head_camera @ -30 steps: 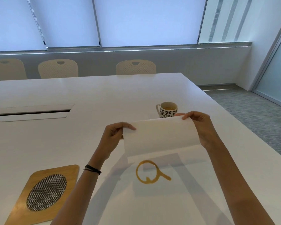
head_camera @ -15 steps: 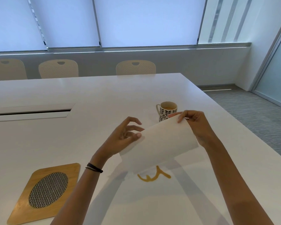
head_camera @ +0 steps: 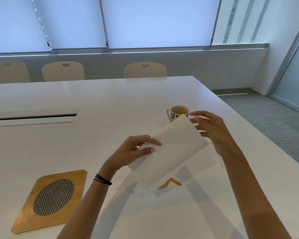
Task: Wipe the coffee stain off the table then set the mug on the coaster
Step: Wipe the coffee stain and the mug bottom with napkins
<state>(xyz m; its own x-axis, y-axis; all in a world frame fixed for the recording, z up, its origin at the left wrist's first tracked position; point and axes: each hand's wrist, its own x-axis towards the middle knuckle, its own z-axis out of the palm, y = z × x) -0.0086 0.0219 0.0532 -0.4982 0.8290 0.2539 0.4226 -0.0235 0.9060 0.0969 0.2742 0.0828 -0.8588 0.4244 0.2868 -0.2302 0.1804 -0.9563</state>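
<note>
I hold a white paper towel (head_camera: 169, 152) in the air above the white table (head_camera: 110, 104). My left hand (head_camera: 136, 150) pinches its left edge between thumb and fingers. My right hand (head_camera: 211, 130) touches the towel's right edge with its fingers spread; its grip is unclear. Under the towel lies a brown coffee stain (head_camera: 170, 183), mostly hidden, with only a streak showing. A mug (head_camera: 177, 113) with a black leaf pattern stands behind the towel, coffee inside. A wooden coaster (head_camera: 50, 200) with a woven oval centre lies at the near left.
A long cable slot (head_camera: 33, 116) is set into the table at the left. Three pale chairs (head_camera: 145, 69) stand along the far edge. The table's right edge (head_camera: 248, 128) drops to grey carpet.
The towel has been folded and tilted, with its right corner raised toward the mug. My left hand closed on its edge. More of the stain is covered.
</note>
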